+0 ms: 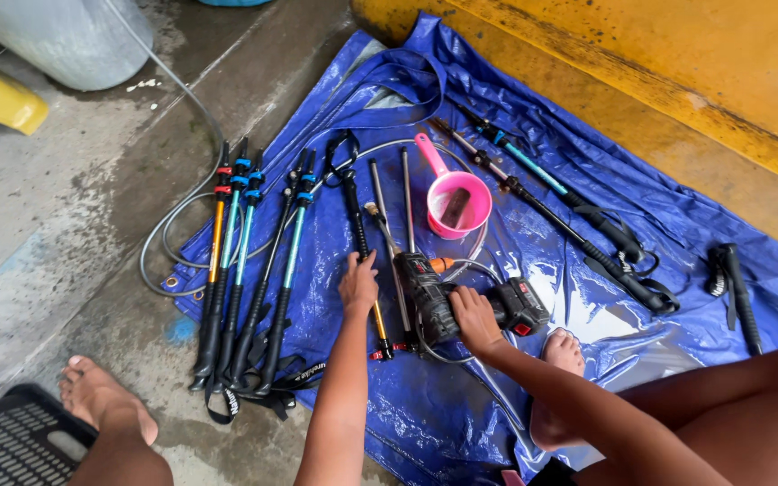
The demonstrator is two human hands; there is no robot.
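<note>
So from my head cam I'm looking down at a blue tarp (461,414) spread on wet concrete floor. My right hand (474,319) is wrapped around the handle of a black cordless power tool (443,297), grip closed on it. The tool lies flat near the tarp's middle, long axis running roughly left-right with a slight tilt, battery end (522,306) toward the right, nose up and left toward a thin metal rod (387,238). My left hand (358,283) sits on a black-and-orange trekking pole (364,261), fingers pressed down over the shaft, not clearly wrapped. That pole runs near-vertical in view, top end away from me. Left of it, a row of blue and orange poles (254,261) lies parallel. A pink scoop (456,200) sits just above the tool, and two more poles (569,216) run diagonally on the right.
</note>
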